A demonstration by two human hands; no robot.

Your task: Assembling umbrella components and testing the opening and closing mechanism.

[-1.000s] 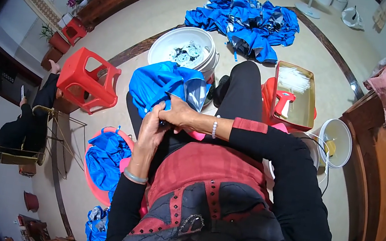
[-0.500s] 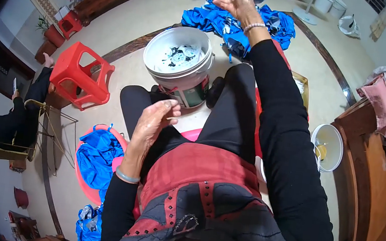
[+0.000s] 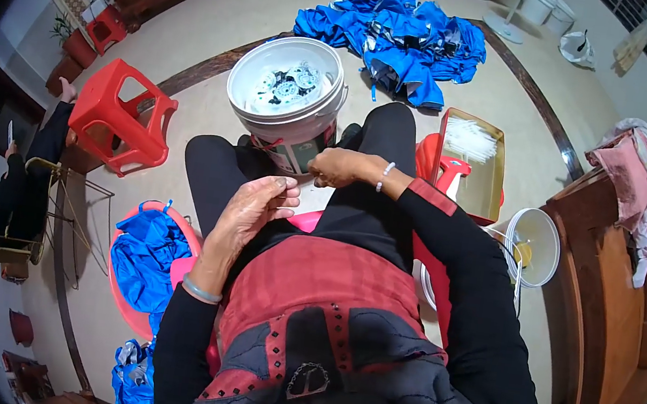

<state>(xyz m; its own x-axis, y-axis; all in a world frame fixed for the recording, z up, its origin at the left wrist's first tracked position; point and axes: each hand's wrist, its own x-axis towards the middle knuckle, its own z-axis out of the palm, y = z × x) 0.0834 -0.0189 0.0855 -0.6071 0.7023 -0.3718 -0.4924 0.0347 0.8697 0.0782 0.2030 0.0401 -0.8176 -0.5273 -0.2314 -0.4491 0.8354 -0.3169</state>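
Note:
My left hand [image 3: 262,202] is closed over my lap, its fingers curled and the thumb pressed against them; what it pinches, if anything, is too small to tell. Just ahead and to its right, my right hand [image 3: 336,168] is closed too, its fingertips partly hidden, near the front of a white bucket [image 3: 280,125]. Small black and pale pieces [image 3: 294,84] lie in the bucket's top. Beyond it a heap of blue garments [image 3: 399,32] is spread on the floor. More blue fabric [image 3: 144,260] fills a pink basin [image 3: 187,235] to my left.
A box [image 3: 490,193] with thin white strips [image 3: 469,139] and a red-and-white tool [image 3: 452,170] stands at my right. Beyond are a small white bucket [image 3: 544,264] and a wooden bench [image 3: 631,349]. To the left are a red stool [image 3: 121,122] and a seated person [image 3: 14,194].
My right hand has come back from over the blue heap to beside my left hand, closing. The dark blue garment it was handling now lies on the heap.

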